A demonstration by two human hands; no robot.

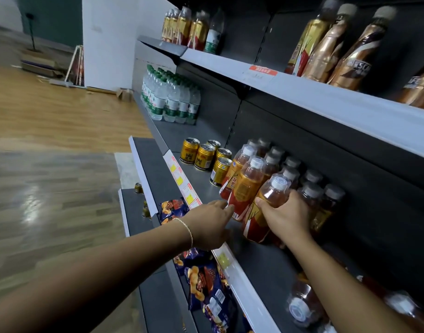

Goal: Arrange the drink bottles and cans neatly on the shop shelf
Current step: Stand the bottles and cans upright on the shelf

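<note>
On the middle shelf (201, 186) stands a cluster of tea bottles with orange-red labels and white caps. My right hand (287, 217) grips the nearest tea bottle (266, 207) around its body, at the front of the cluster. My left hand (209, 224) reaches in beside it, fingertips touching the base of the neighbouring bottle (244, 191). Several gold cans (205, 157) stand to the left of the bottles. More tea bottles (302, 301) lie blurred at the lower right under my right forearm.
Green-label water bottles (170, 97) are packed at the shelf's far left. The upper shelf (302, 90) carries gold and brown bottles (338, 46). Snack bags (206, 280) lie on the lower shelf. Wooden floor spreads to the left.
</note>
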